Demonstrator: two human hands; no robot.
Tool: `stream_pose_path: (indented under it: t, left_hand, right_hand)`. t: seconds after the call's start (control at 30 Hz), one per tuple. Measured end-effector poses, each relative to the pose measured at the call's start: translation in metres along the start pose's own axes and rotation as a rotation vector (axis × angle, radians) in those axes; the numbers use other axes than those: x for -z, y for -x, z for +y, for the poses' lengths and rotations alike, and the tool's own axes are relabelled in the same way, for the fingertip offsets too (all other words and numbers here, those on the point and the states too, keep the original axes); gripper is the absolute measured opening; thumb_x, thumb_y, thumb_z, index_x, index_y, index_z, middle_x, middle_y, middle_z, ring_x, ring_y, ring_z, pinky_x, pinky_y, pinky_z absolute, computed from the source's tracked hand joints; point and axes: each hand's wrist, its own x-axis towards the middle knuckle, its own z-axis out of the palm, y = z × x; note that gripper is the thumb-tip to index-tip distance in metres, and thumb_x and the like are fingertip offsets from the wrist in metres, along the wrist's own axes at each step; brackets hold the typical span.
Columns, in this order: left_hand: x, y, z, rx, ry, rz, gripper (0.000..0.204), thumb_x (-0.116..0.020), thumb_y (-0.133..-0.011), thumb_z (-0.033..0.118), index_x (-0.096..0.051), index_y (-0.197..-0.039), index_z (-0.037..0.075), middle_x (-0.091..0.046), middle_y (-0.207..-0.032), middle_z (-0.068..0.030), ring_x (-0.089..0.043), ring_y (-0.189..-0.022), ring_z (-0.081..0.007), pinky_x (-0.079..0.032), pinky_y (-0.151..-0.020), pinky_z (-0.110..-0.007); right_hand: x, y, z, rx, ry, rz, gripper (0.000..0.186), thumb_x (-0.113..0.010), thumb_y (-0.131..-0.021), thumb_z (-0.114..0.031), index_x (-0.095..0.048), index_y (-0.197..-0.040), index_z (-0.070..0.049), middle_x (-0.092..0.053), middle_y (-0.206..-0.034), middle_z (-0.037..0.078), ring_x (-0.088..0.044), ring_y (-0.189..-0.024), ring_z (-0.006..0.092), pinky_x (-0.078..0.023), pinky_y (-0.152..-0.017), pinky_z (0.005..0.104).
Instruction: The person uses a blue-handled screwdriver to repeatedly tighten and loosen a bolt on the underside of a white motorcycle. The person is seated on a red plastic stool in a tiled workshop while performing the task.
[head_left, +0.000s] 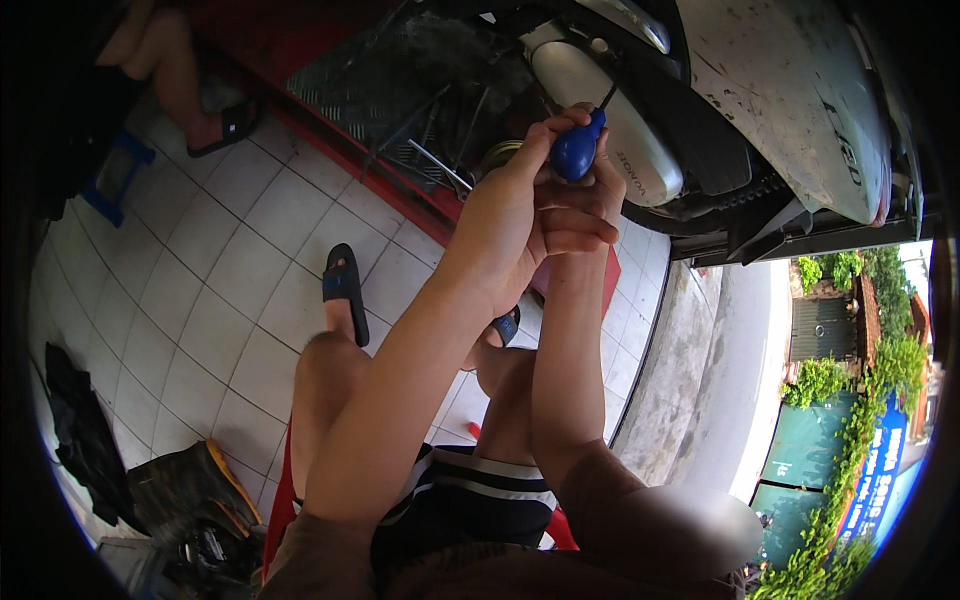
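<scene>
A screwdriver (574, 152) with a bulbous blue handle is held between my two hands, its dark shaft slanting up and right toward the motorbike. My left hand (515, 195) grips the handle from the left, its fingertips near the shaft end. Against the right side of the handle, the curled fingers of my right hand (605, 185) press in close to the left hand. Just beyond lies the silver side cover (605, 125) of the motorbike, partly behind the hands. Whether the screwdriver's tip touches anything is too small to tell.
The motorbike's scuffed pale body panel (770, 90) overhangs at upper right. A red platform (335, 125) with metal tread plate runs beneath the bike. At upper left are another person's leg (175, 75) and a blue stool (118, 175). Dark bags (185, 485) lie at lower left.
</scene>
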Motion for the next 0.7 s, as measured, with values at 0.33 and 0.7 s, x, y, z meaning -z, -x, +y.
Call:
stream_pose_path:
  t: [0.33,0.7]
  left_hand:
    - [0.0,-0.01,-0.019,0.368,0.546,-0.384,0.066,-0.035,-0.101,0.049,-0.042,-0.123,-0.013,-0.053,-0.089,-0.0121,-0.056,-0.062,-0.0107,-0.049,-0.044,-0.017]
    - [0.011,-0.012,-0.01,0.136,0.437,-0.192,0.047,-0.046,-0.1,0.04,-0.05,-0.105,-0.007,-0.057,-0.081,-0.0101,-0.056,-0.057,-0.009,-0.05,-0.047,-0.018]
  right_hand:
    - [0.021,-0.011,0.006,0.113,-0.209,-0.408,0.069,-0.081,-0.061,0.005,-0.045,-0.117,-0.013,-0.056,-0.105,-0.002,-0.051,-0.105,0.0136,-0.036,-0.09,0.0291]
    - [0.02,-0.005,0.005,0.08,0.175,0.091,0.024,-0.056,-0.096,-0.025,-0.052,-0.114,-0.008,-0.059,-0.1,0.001,-0.051,-0.079,0.0109,-0.046,-0.069,0.0205]
